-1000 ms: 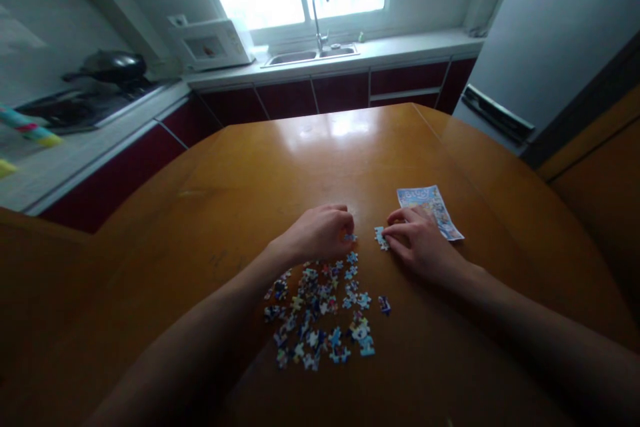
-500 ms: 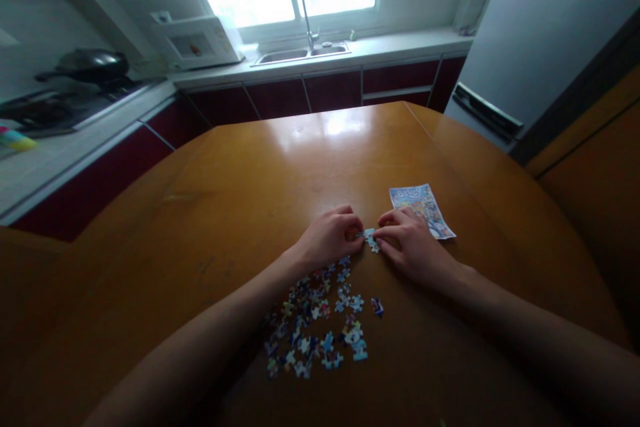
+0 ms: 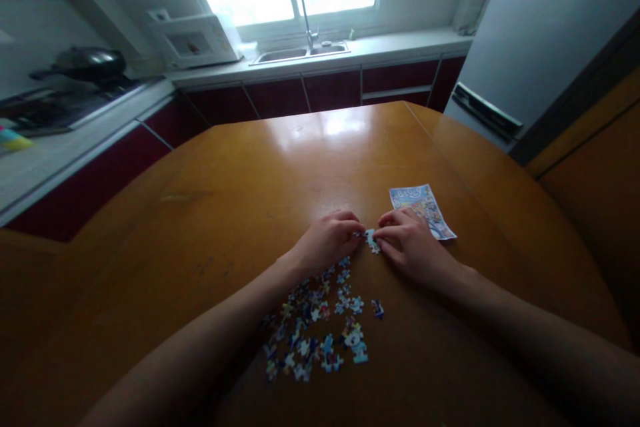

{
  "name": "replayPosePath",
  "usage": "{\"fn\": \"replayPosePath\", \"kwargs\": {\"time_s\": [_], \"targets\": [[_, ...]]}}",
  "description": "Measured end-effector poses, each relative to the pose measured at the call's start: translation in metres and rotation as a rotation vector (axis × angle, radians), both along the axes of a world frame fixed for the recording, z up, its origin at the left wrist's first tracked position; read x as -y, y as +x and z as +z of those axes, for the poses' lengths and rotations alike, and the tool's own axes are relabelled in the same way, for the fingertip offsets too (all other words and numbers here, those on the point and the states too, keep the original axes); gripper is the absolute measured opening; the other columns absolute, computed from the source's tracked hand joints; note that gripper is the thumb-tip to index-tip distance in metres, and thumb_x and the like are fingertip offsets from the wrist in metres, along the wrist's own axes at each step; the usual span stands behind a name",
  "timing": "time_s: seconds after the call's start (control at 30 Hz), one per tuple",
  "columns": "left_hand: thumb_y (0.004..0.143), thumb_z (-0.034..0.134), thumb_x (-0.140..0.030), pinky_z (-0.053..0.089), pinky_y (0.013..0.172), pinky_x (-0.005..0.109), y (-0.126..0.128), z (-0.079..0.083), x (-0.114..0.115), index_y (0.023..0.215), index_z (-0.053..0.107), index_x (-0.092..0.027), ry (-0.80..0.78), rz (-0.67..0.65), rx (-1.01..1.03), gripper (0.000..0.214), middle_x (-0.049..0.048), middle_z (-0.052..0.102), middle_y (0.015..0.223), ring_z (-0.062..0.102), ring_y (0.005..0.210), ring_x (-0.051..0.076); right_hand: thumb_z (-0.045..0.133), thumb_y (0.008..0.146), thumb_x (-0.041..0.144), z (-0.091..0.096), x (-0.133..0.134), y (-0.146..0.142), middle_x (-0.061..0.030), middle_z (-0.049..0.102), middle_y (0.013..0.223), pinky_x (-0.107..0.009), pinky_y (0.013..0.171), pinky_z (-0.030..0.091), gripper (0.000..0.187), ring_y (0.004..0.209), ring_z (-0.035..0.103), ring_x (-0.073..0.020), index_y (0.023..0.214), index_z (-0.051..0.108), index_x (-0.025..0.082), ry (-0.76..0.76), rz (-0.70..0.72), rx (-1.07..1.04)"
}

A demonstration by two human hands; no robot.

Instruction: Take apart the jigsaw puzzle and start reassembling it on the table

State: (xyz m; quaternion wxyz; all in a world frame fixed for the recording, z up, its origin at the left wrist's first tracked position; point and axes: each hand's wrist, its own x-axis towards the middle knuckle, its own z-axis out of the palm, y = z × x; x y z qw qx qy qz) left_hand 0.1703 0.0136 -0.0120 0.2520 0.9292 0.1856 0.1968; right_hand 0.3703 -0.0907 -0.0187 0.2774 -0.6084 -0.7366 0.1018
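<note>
The glossy brown wooden counter (image 3: 260, 177), open toward its far edge, carries loose multicoloured jigsaw pieces (image 3: 304, 347), the left hand (image 3: 331, 237) and right hand (image 3: 411, 241) (grip unclear) flanking a pale-blue jigsaw cluster (image 3: 372, 241), the left clamped on a small jigsaw piece (image 3: 359, 234).

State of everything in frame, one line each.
left hand: pinching a small piece
right hand: touching light-blue section
light-blue section: flat, between the hands
scattered pieces: spread out, some overlapping
dark piece: lying apart
printed sheet: picture side up, partly hidden by right hand
microwave: door looks shut
</note>
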Motion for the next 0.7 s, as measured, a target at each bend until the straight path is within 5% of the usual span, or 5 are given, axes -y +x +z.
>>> {"fn": "replayPosePath", "kwargs": {"time_s": [0.2, 0.7], "targets": [[0.094, 0.058, -0.019, 0.052, 0.079, 0.030, -0.002, -0.007, -0.003, 0.090, 0.076, -0.023, 0.039, -0.048, 0.044, 0.019, 0.0033, 0.071, 0.091, 0.061, 0.085, 0.015, 0.062, 0.090, 0.025, 0.001, 0.000, 0.000, -0.0073, 0.069, 0.103, -0.046, 0.088, 0.041, 0.017, 0.101, 0.055, -0.0262, 0.086, 0.078, 0.027, -0.009, -0.004, -0.012], [0.097, 0.051, -0.018, 0.052, 0.086, 0.034, -0.005, 0.009, 0.004, 0.106, 0.071, -0.023, 0.300, -0.123, -0.161, 0.022, 0.0043, 0.069, 0.100, 0.057, 0.094, 0.019, 0.062, 0.090, 0.025, 0.001, 0.001, 0.000, -0.0070, 0.069, 0.103, -0.046, 0.087, 0.042, 0.016, 0.100, 0.056, -0.0265, 0.087, 0.078, 0.028, -0.007, -0.004, 0.015]]}}
